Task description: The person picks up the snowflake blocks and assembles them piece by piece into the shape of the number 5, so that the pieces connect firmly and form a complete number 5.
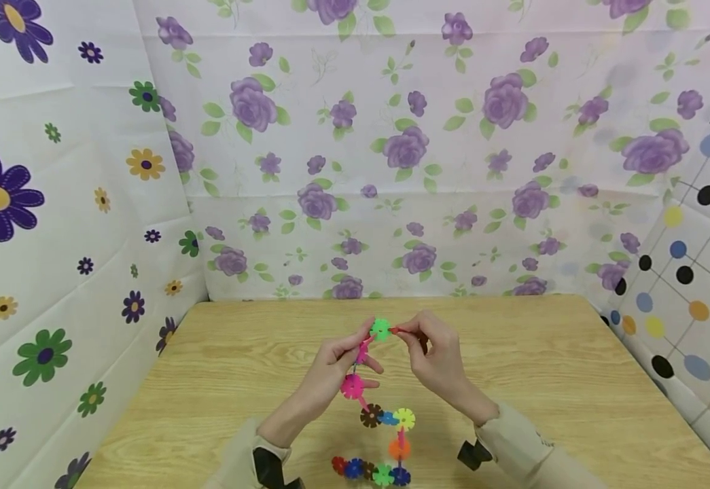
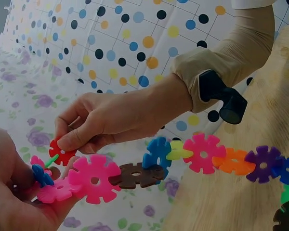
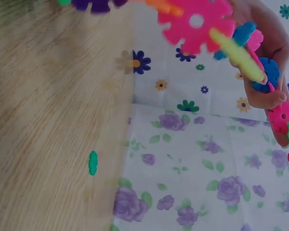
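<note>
A chain of notched plastic snowflake discs (image 1: 352, 386) hangs from my left hand (image 1: 333, 363), whose thumb and fingers grip it near its upper end. The topmost piece there is a bright green disc (image 1: 381, 330). Between thumb and forefinger my right hand (image 1: 441, 356) pinches a red disc (image 2: 63, 153), its edge right at the green disc's rim. Below the left hand the chain runs through pink, a brown disc (image 1: 371, 415), blue, a yellow disc (image 1: 404, 419) and an orange disc (image 1: 399, 448). Its lower end turns left to another red disc (image 1: 339, 465).
A loose green disc (image 3: 93, 162) lies on the wooden table (image 1: 238, 353). Flowered cloth (image 1: 355, 170) hangs behind the table, with patterned cloths at both sides. Black wrist mounts (image 1: 474, 454) sit on the sleeves.
</note>
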Motion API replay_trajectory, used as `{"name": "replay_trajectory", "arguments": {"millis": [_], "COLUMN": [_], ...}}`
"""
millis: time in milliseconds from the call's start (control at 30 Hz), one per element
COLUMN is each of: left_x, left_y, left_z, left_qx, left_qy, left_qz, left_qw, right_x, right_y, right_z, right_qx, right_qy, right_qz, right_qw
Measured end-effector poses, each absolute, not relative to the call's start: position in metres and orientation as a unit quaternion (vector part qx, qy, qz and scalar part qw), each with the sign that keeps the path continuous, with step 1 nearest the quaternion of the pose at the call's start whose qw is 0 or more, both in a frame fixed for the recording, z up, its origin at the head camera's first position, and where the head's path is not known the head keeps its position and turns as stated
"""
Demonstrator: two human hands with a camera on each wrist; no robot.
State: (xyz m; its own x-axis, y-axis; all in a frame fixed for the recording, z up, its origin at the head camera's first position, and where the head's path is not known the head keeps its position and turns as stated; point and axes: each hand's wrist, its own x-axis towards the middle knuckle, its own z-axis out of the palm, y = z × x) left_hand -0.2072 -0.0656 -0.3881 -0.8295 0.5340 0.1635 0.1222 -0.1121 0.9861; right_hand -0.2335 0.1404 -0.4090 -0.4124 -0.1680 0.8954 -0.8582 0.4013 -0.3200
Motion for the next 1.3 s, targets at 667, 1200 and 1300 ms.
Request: {"name": "replay_trajectory", "arguments": {"millis": [667, 1200, 1300], "left_x": [-0.207, -0.207, -0.208], "left_y": [-0.069, -0.063, -0.065], "left_z": [-0.380, -0.352, -0.352], "left_qx": [0.258, 0.178, 0.170], "left_qy": [0.619, 0.670, 0.671], "left_qz": [0.725, 0.715, 0.718], "left_qw": [0.156, 0.092, 0.074], "right_x": [-0.237, -0.239, -0.241], "right_y": [0.139, 0.125, 0.124], "right_z": [-0.404, -0.388, -0.389], "right_qx": [0.377, 0.404, 0.399], "right_qy": [-0.705, -0.702, -0.715], "right_qz": [0.446, 0.424, 0.425], "right_qw": [0.403, 0.406, 0.387]}}
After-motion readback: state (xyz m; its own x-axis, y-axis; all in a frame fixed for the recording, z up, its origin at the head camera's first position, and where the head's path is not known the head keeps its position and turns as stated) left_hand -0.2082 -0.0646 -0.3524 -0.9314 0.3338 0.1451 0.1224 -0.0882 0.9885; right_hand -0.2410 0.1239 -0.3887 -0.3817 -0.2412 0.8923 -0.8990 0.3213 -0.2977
